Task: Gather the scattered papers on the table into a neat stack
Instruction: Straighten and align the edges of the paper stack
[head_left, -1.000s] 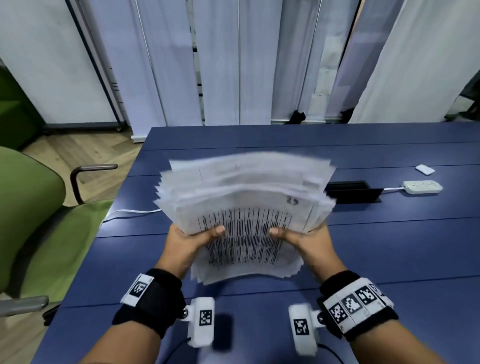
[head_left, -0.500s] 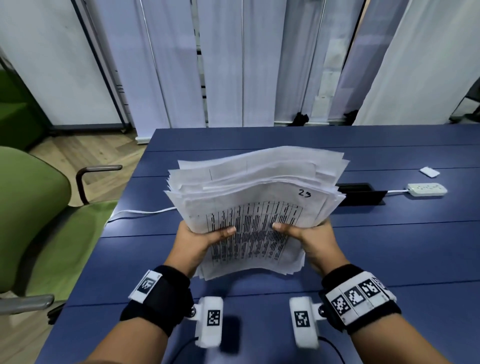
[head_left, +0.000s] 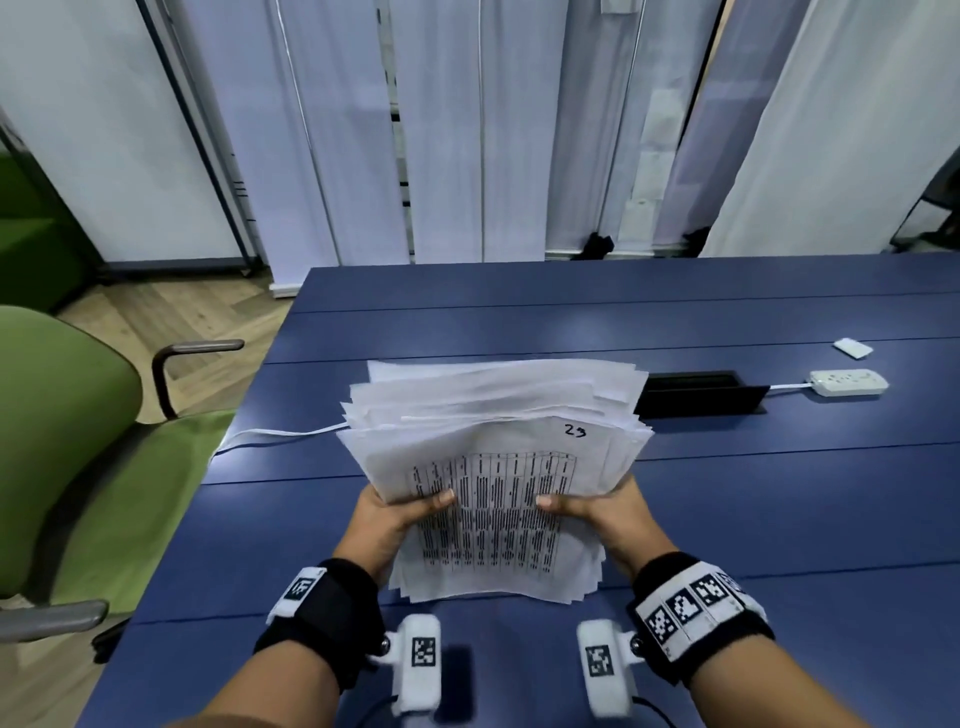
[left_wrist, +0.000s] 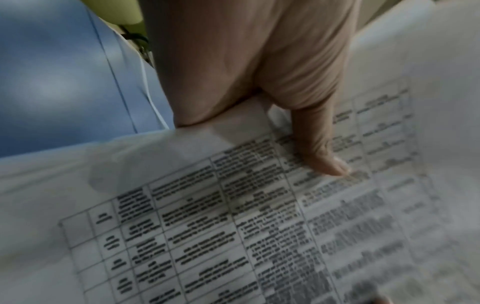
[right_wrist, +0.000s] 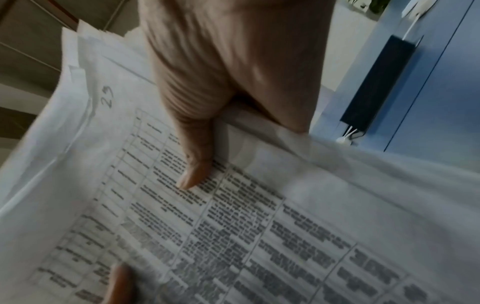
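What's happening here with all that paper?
A person holds a thick bundle of papers upright in both hands over a blue table. The left hand and right hand grip its sides, thumbs pressed on the front sheet, a printed table marked "23". The sheets' edges are fanned and uneven, so the stack isn't neat yet. A white power strip and a green chair are nearby.

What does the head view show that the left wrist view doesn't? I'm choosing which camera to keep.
Head view only: the right hand, the handwritten 23, the power strip and the green chair. Left wrist view only: the left thumb close up, pressing the printed table. Both share the left hand gripping the paper stack over the blue table.
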